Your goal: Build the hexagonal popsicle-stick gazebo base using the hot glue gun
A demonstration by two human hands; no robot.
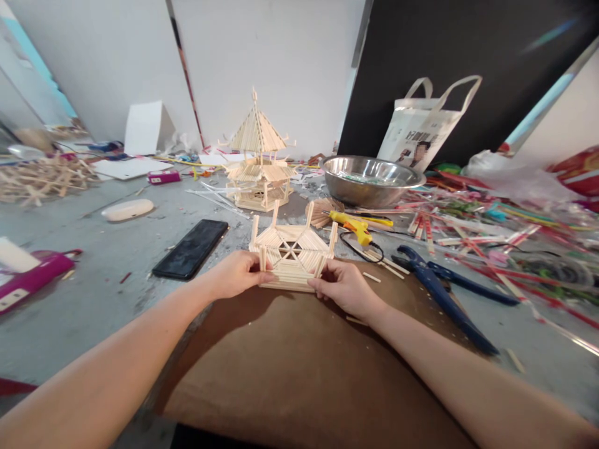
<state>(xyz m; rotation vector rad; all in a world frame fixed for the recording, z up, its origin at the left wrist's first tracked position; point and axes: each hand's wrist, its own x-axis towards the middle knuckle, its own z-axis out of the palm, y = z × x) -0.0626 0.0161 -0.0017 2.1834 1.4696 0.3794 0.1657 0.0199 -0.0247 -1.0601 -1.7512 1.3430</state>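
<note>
A hexagonal frame of pale wooden sticks (292,249), with short posts standing up at its corners, rests at the far edge of a brown board (299,368). My left hand (238,273) grips its near left corner, fingers closed round the sticks. My right hand (344,287) pinches its near right corner. Behind it stands a finished stick pagoda (259,161) with two tiers of roof.
A black phone (191,247) lies left of the frame. A yellow glue gun (358,226), blue-handled cutters (442,290) and a steel bowl (372,179) sit to the right, among several coloured sticks. A pink box (28,280) is at far left.
</note>
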